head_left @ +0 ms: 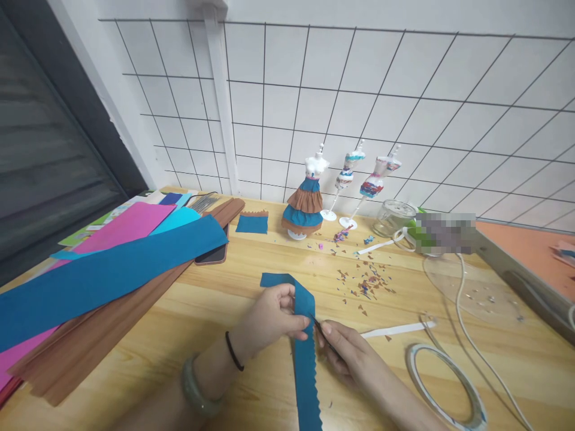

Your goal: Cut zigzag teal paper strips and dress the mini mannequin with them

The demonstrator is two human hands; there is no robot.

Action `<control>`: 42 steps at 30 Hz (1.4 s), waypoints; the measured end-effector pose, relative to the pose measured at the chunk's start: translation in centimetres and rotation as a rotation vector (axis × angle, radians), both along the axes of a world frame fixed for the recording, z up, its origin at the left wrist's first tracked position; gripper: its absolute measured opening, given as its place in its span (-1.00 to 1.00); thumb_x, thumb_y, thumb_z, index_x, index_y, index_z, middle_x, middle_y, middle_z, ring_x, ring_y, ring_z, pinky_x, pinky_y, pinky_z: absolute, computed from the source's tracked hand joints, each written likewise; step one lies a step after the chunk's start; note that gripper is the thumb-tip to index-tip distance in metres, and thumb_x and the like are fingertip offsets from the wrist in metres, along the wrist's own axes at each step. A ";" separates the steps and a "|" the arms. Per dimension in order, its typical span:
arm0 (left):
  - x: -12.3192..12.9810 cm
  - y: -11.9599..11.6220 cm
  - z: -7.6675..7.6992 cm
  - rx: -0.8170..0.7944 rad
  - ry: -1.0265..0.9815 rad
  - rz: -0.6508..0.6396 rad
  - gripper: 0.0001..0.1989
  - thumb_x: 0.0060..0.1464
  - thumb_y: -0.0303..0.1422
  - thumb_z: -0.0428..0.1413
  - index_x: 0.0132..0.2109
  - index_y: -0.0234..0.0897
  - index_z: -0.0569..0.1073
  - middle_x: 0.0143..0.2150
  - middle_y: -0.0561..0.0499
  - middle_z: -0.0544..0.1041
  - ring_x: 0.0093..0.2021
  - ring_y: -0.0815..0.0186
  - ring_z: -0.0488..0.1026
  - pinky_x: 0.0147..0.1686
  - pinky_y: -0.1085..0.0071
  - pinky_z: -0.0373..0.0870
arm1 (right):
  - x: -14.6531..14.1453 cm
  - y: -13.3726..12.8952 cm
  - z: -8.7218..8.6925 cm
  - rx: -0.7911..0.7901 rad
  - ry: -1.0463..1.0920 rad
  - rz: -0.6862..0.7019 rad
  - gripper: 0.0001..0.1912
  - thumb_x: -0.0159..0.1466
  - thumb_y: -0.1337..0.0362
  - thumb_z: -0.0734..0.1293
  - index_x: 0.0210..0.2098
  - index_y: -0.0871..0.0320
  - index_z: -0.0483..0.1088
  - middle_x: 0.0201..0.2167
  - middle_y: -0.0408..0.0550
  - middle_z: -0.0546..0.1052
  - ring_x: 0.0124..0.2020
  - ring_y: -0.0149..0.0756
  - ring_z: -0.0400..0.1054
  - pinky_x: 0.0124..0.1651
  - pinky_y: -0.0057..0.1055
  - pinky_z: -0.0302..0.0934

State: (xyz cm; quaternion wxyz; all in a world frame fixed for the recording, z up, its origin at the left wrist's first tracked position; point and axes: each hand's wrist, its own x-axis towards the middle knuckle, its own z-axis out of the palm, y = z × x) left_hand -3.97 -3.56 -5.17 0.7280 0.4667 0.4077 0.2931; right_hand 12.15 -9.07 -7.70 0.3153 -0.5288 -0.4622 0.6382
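My left hand [284, 314] pinches a long blue strip [306, 371] of thin paper or cloth between thumb and fingers. The strip's far end bends to the left and rests by the table's middle. Below my hands, its right edge is cut into small zigzag teeth; above them that edge is straight. My right hand [344, 350] is closed around small dark scissors [324, 335], mostly hidden by the fingers. Their thin tip meets the strip's right edge, just beside my left thumb.
A small mannequin in a tiered blue and brown dress [303, 206] stands at the back, with two wrapped mannequins [372, 182] beside it. Cut scraps [366, 284] lie to the right, near a tape roll [444, 383] and cable [471, 335]. Coloured sheets [112, 263] are piled left over a phone [211, 254].
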 end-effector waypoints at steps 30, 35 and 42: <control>0.3 0.1 -0.7 -0.060 -0.002 0.053 -0.66 -0.34 -0.34 0.30 -0.38 -0.37 0.36 -0.46 0.04 0.47 -0.49 0.42 0.42 -0.49 0.46 0.46 | 0.1 -0.1 -0.4 0.034 -0.037 0.011 -0.55 0.21 -0.12 0.11 -0.50 0.15 0.20 -0.75 -0.35 0.01 -0.71 -0.51 -0.19 -0.66 -0.49 -0.33; 0.2 0.1 -0.7 -0.051 -0.012 0.057 -0.66 -0.33 -0.32 0.30 -0.38 -0.37 0.36 -0.49 0.06 0.45 -0.52 0.44 0.40 -0.51 0.47 0.46 | 0.1 0.0 -0.3 0.015 -0.016 0.004 -0.54 0.19 -0.14 0.13 -0.51 0.14 0.18 -0.73 -0.35 -0.01 -0.69 -0.50 -0.21 -0.64 -0.48 -0.34; 0.0 0.2 -1.1 -0.058 -0.041 0.039 -0.71 -0.21 -0.29 0.25 -0.38 -0.38 0.36 -0.46 0.00 0.50 -0.51 0.41 0.45 -0.50 0.49 0.46 | 0.1 0.0 -0.2 0.017 -0.047 -0.005 -0.51 0.17 -0.18 0.11 -0.52 0.13 0.20 -0.77 -0.35 0.01 -0.72 -0.50 -0.20 -0.66 -0.48 -0.32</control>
